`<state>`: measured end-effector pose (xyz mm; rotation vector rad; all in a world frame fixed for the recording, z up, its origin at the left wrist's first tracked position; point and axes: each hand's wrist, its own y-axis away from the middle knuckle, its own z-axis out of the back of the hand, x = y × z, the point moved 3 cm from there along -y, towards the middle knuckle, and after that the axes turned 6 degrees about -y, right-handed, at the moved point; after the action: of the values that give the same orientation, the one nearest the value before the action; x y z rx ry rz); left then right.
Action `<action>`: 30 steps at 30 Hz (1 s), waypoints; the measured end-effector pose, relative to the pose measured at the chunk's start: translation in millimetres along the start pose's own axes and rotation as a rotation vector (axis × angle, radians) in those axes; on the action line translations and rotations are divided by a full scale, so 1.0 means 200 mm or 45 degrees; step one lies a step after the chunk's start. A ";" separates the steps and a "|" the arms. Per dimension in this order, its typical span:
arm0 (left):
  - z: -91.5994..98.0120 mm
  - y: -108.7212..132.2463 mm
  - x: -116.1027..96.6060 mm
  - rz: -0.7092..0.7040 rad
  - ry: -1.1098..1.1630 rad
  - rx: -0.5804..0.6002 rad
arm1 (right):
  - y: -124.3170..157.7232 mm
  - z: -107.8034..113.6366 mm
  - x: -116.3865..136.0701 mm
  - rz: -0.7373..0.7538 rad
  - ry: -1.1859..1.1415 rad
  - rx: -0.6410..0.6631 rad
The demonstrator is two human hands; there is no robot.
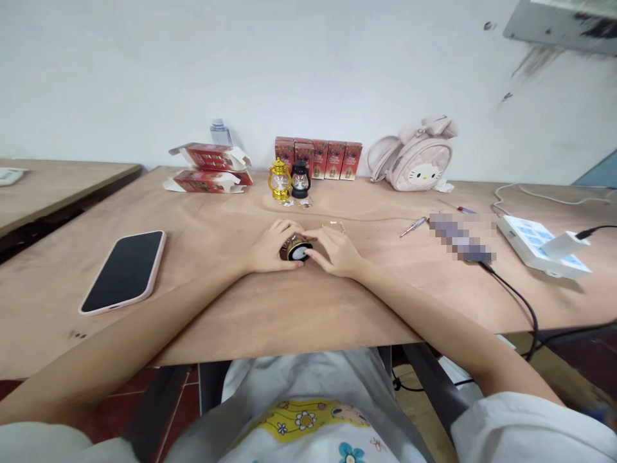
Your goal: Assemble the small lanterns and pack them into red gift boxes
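Observation:
A small lantern (pixel 299 251) lies tipped over on the table, its round dark base with a pale disc turned towards me. My left hand (pixel 274 249) is closed round its left side, thumb below and fingers over the top. From the right, my right hand (pixel 336 251) grips the base edge with thumb and forefinger. The fingers hide much of the lantern's body. Behind my hands stand an upright gold lantern (pixel 279 179) and a black lantern (pixel 300 179), side by side, with small clear scraps in front of them.
Red boxes (pixel 332 160) line the wall, and opened red cartons (pixel 207 181) lie to their left. A phone (pixel 124 270) rests at left. On the right are a pink bag (pixel 424 161), a screwdriver (pixel 413 226), a blurred-out device (pixel 460 236) on a cable and a white power strip (pixel 540 247).

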<state>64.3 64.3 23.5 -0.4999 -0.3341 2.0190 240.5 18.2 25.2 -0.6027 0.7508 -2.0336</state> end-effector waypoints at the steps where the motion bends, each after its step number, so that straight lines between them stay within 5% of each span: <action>1: 0.00 0.00 0.00 0.001 0.012 -0.002 | 0.00 0.01 -0.03 -0.053 -0.001 -0.054; 5: 0.01 0.00 -0.01 -0.021 0.026 -0.006 | 0.03 0.03 -0.24 -0.388 0.162 -0.129; 11: 0.01 0.00 -0.01 -0.013 0.011 -0.011 | 0.08 0.01 -0.47 -0.626 0.397 0.110; 17: 0.01 0.00 -0.01 -0.004 0.021 0.003 | 0.06 0.01 -0.44 -0.508 0.594 0.365; 30: 0.01 0.00 -0.01 -0.012 0.008 0.001 | 0.03 0.02 -0.37 -0.276 0.735 0.424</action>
<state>64.1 63.1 24.7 -0.5032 -0.3307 2.0082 284.4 76.9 12.8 0.1129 0.6620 -2.5005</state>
